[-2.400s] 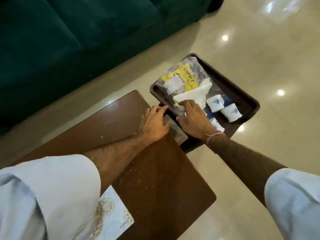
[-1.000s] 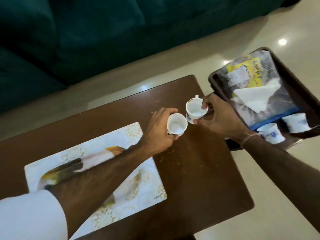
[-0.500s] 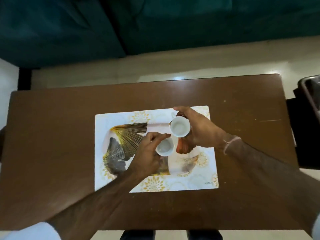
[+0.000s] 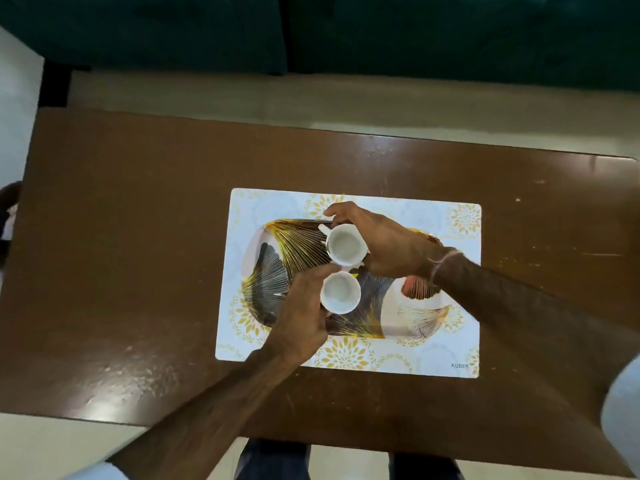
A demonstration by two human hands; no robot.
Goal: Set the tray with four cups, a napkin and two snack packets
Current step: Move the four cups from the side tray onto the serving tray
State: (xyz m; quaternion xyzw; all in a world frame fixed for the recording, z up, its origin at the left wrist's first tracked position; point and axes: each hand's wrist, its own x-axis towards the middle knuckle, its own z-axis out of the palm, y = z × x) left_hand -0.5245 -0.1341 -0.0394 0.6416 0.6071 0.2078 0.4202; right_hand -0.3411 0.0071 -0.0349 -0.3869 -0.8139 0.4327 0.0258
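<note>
Right now both hands sit over the placemat (image 4: 349, 282), which lies flat on the brown surface (image 4: 131, 258), slightly right of centre. Left hand (image 4: 301, 317) is clamped on the near cup (image 4: 340, 293), fingers wrapped round its left side, cup upright w/ mouth open to the camera, inside looks white & empty. Right hand (image 4: 384, 244) is clamped on the far cup (image 4: 346, 244), thumb and fingers round the rim, small handle sticking out to the far left. The 2 cups are just beside each other, rims nearly touching, over the mat's fan-leaf print; can't tell if they rest on the mat or hang just above it. Thread band on the right wrist. Dark green sofa (image 4: 415, 32) runs along the far side, pale floor (image 4: 311, 98) between it & the surface
</note>
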